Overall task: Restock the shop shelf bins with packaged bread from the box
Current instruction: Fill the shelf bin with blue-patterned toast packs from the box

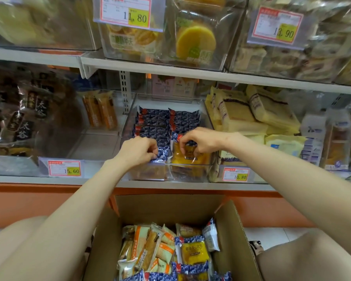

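A clear plastic bin (208,118) on the middle shelf holds two rows of blueberry-print bread packs (154,120) standing on edge. My left hand (138,150) pinches the front pack of the left row (163,156). My right hand (199,140) grips the top of the front pack of the right row (188,156), whose yellow bread shows through its window. Below, an open cardboard box (229,224) holds more blueberry packs (193,251) and orange-striped bread packs (148,244).
Neighbouring clear bins hold orange packs (99,110) on the left and pale yellow packs (257,112) on the right. Price tags (64,168) hang on the bin fronts. An upper shelf (170,69) with more bins overhangs. My knees flank the box.
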Available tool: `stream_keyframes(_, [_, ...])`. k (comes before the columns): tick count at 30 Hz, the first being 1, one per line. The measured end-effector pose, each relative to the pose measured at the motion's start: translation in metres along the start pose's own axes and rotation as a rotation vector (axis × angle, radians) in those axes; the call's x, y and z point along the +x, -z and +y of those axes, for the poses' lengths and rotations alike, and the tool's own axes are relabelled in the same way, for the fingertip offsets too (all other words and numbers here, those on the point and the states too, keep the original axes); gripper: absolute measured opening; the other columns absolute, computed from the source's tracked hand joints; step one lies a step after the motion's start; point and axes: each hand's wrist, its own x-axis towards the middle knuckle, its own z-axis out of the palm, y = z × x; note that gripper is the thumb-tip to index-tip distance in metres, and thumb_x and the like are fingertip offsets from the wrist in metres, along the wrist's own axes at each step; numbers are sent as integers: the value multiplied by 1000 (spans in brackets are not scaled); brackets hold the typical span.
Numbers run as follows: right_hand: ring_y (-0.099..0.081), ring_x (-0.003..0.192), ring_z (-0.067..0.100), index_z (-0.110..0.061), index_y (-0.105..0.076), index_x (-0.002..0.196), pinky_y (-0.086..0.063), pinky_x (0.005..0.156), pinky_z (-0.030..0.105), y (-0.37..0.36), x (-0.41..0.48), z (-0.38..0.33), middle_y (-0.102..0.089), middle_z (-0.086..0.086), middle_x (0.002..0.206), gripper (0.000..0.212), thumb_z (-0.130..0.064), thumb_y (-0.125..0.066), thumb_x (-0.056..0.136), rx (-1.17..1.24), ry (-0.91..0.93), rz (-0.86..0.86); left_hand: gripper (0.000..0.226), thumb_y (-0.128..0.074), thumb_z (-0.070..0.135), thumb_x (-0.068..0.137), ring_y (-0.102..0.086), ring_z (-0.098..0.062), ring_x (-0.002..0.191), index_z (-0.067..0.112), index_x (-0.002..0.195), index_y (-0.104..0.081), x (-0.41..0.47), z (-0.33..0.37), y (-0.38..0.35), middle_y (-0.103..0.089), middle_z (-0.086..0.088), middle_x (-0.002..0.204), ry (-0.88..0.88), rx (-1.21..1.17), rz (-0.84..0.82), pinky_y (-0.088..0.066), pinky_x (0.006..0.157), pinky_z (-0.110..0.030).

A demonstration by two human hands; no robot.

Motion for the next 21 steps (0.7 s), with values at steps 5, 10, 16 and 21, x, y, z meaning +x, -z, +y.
stream_keyframes(5, [-55,100,17,-39,-56,86,-48,86,47,-3,-3,4,-58,-11,104,38,-5,-70,76,19,-17,84,36,-57,2,88,-54,-2,72,30,69,-42,-3,-6,-2,-60,8,78,-111,-202,-122,-42,69,-25])
stream_keyframes(10, [-56,100,21,-38,-55,85,-49,85,49,3,-4,3,-61,-5,106,39,0,-65,77,30,-46,118,34,-57,0,87,-54,-4,70,27,71,-45,0,-10,-2,-59,9,74,-109,-284,-128,-43,68,-25])
stream_keyframes(16, [-56,97,22,-39,-55,88,-50,82,49,1,-4,0,-61,-3,106,38,-3,-66,77,-30,-17,63,19,-56,7,90,-52,-2,67,23,82,-48,1,-11,-1,-57,15,73,-158,-264,-147,-38,61,-18])
stream_keyframes(21, [-54,97,20,-31,-58,95,-51,76,46,3,-4,-7,-59,-3,107,34,-1,-60,78,-129,3,88,15,-55,5,91,-55,-10,76,19,86,-51,2,-11,3,-60,6,82,-151,-353,-216,-43,68,-17])
